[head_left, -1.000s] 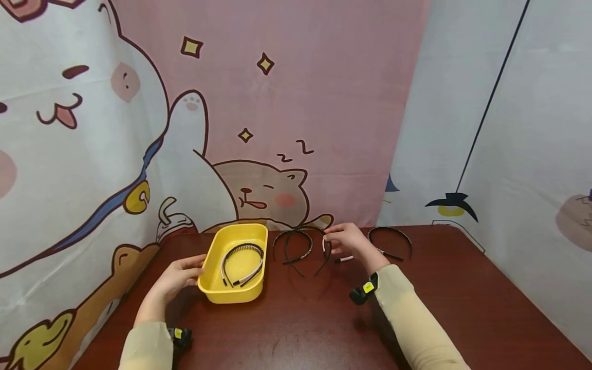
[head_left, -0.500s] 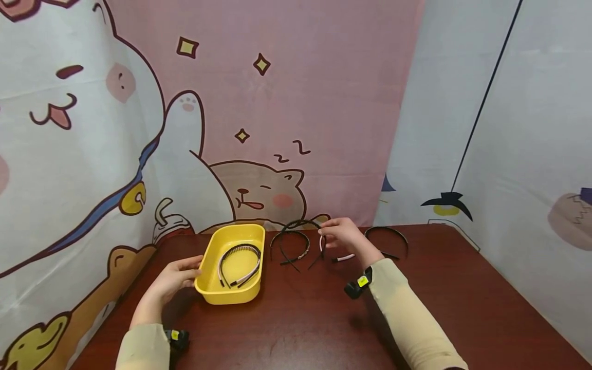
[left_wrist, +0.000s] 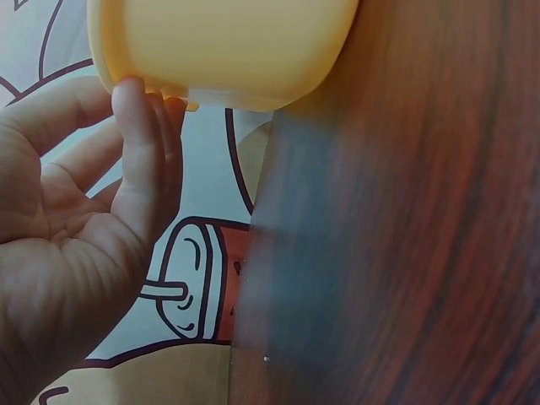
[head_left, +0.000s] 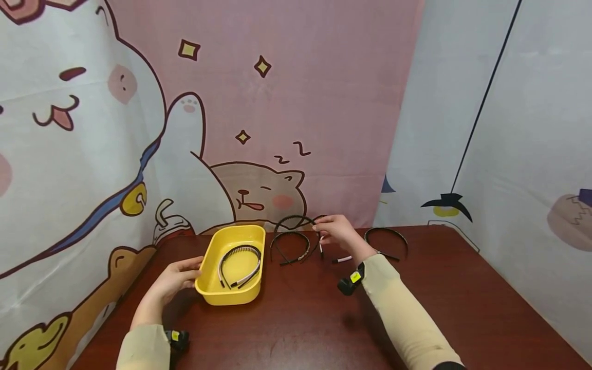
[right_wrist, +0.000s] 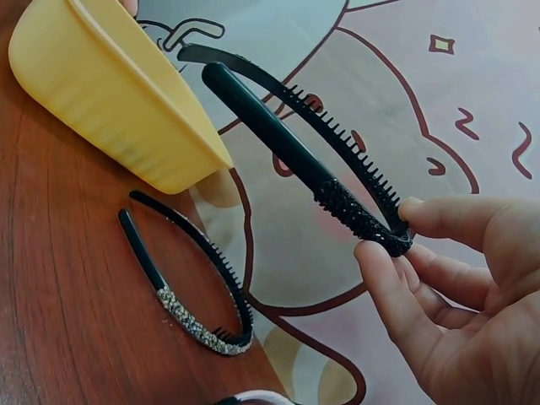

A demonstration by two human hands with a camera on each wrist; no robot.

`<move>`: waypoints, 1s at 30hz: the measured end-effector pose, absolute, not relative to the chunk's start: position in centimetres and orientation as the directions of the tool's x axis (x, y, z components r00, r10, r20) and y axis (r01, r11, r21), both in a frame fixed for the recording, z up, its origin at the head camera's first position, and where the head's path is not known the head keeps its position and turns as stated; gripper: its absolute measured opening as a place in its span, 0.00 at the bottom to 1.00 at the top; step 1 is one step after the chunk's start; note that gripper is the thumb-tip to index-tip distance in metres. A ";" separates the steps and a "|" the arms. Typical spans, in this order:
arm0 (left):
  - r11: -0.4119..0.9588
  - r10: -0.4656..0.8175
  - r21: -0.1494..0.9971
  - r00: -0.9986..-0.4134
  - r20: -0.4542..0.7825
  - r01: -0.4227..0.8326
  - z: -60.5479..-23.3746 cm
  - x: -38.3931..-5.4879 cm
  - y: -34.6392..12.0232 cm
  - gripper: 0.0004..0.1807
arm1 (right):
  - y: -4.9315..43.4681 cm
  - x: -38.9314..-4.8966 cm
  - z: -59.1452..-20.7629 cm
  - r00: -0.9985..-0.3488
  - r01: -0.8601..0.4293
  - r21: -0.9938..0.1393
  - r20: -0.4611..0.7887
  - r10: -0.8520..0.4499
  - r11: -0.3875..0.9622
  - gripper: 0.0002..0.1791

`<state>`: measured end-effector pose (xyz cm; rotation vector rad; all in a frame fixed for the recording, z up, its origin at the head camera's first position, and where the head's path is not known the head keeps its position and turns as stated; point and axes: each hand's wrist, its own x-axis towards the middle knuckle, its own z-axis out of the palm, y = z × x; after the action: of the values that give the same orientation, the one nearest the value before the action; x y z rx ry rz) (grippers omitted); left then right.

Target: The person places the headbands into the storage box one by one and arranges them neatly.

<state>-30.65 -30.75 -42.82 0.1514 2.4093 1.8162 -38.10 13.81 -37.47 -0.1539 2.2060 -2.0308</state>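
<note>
My right hand (head_left: 339, 231) pinches a black headband (right_wrist: 278, 152) by its curved top between thumb and fingers. This headband has comb teeth inside and a dark sparkly band, and is held up off the table. Below it on the table lies another black headband (right_wrist: 198, 325) with silvery stones. To its left is a yellow plastic tray (head_left: 205, 295), inside which several headbands (head_left: 240, 249) lie. My left hand (head_left: 173, 280) grips the tray's left rim; in the left wrist view its fingers (left_wrist: 139, 143) meet the tray wall.
Right of my right hand, a black headband (head_left: 386, 229) and a white one (head_left: 342, 259) rest on the dark red table (head_left: 287, 324). Part of another white headband (head_left: 322, 250) shows under that hand. A cartoon-print cloth (head_left: 347, 103) hangs behind the table.
My right hand has raised the black headband off the table and brought it slightly left, above the stone-covered one. The left hand stays on the tray.
</note>
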 end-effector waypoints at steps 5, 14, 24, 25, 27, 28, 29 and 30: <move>0.273 0.154 0.962 -0.987 -0.032 0.011 -43.0 -30.6 -30.7 0.30 | 12.9 -38.0 -37.0 -0.989 0.010 -0.996 -0.024 -0.148 0.091 0.19; 0.272 0.164 0.962 -0.986 -0.019 0.026 -43.1 -30.7 -30.9 0.30 | 11.4 -38.2 -36.8 -0.990 0.007 -0.998 -0.016 -0.138 0.065 0.20; 0.277 0.161 0.960 -0.987 -0.015 0.030 -43.1 -30.6 -30.9 0.30 | 10.0 -38.6 -37.2 -0.991 0.002 -0.997 -0.013 -0.132 0.080 0.19; 0.277 0.161 0.960 -0.987 -0.014 0.031 -43.1 -30.6 -30.9 0.30 | 10.0 -38.7 -37.2 -0.991 0.002 -0.997 -0.013 -0.132 0.082 0.19; 0.276 0.163 0.961 -0.986 -0.012 0.034 -43.1 -30.7 -31.0 0.30 | 9.8 -38.8 -37.1 -0.991 0.006 -0.996 -0.017 -0.129 0.087 0.19; 0.276 0.165 0.961 -0.986 -0.012 0.035 -43.1 -30.7 -31.0 0.30 | 9.8 -38.8 -37.1 -0.991 0.009 -0.996 -0.020 -0.131 0.087 0.19; 0.276 0.167 0.960 -0.986 -0.011 0.036 -43.1 -30.7 -31.0 0.30 | 9.7 -38.9 -37.1 -0.991 0.012 -0.996 -0.023 -0.130 0.086 0.18; 0.275 0.167 0.961 -0.986 -0.010 0.037 -43.1 -30.7 -31.0 0.30 | 9.6 -38.9 -37.1 -0.991 0.018 -0.996 -0.028 -0.129 0.084 0.18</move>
<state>-30.73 -31.04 -43.06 0.1946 2.4191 1.8180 -38.92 9.63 -37.06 -0.1156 2.2300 -2.0521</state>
